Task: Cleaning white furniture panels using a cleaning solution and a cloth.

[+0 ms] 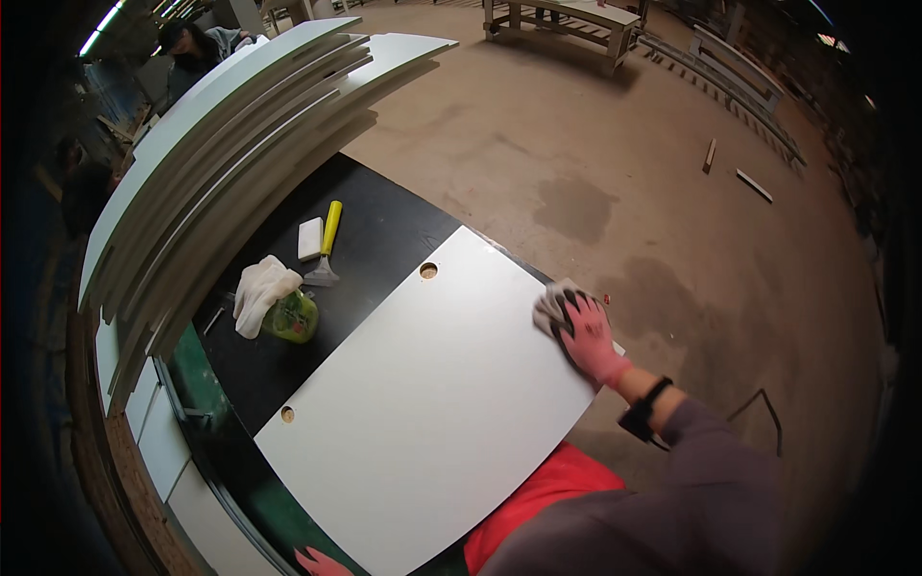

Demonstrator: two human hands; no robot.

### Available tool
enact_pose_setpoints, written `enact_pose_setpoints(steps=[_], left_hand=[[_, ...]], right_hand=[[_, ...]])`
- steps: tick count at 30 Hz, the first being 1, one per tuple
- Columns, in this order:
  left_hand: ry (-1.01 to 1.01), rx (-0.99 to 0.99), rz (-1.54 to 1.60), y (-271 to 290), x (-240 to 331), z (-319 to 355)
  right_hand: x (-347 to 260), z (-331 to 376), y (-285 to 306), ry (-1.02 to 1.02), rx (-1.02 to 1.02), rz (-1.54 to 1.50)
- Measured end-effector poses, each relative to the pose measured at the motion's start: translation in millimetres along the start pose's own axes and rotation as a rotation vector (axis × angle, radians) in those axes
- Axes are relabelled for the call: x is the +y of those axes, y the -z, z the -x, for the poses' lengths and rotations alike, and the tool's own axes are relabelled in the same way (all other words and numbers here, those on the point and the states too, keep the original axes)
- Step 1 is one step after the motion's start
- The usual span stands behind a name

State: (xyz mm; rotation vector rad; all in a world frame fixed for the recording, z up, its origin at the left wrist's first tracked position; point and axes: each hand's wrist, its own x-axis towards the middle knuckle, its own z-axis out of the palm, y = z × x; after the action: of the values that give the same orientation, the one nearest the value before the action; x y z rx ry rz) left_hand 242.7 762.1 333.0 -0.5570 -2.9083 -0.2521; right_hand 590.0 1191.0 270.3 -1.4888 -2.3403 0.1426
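A white panel [423,403] lies on the black tabletop, with two round holes near its far-left edge. At the panel's right edge my right hand [588,341], in a pink glove with dark fingertips, holds a bunched greyish cloth [554,305] against it. The fingers of my left hand [322,564], also in a pink glove, show apart at the bottom edge beside the panel's near-left side; the rest of that hand is out of view. Beyond the panel lie a yellow-handled scraper [331,228], a white block [310,239] and a green container [292,319] with a white rag [264,291] against it.
A tall stack of white panels [240,106] rises at the left, with a person [187,58] behind it. Black tabletop [370,230] shows between stack and panel. A wooden workbench [567,24] stands far off; two strips [754,186] lie on the brown floor.
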Motion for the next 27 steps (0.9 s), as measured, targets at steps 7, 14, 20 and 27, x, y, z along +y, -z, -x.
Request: enact_pose_setpoints(steps=[7,14,20,27], left_hand=[[-0.114,-0.066,0.536,-64,92,-91],[-0.256,0.008,0.23,-136,162,-127],[-0.139,0.004,0.148,-137,170,-127],[-0.147,0.009,0.164,-121,175,-131]], right_hand=[[-24,102,59,0.441,-0.549,-0.11],[30,-48,-4,0.061,-0.12,-0.037],[-48,-200,-63,0.221,-0.032,-0.13],[-212,-344,-110,0.214,0.004,-0.185]])
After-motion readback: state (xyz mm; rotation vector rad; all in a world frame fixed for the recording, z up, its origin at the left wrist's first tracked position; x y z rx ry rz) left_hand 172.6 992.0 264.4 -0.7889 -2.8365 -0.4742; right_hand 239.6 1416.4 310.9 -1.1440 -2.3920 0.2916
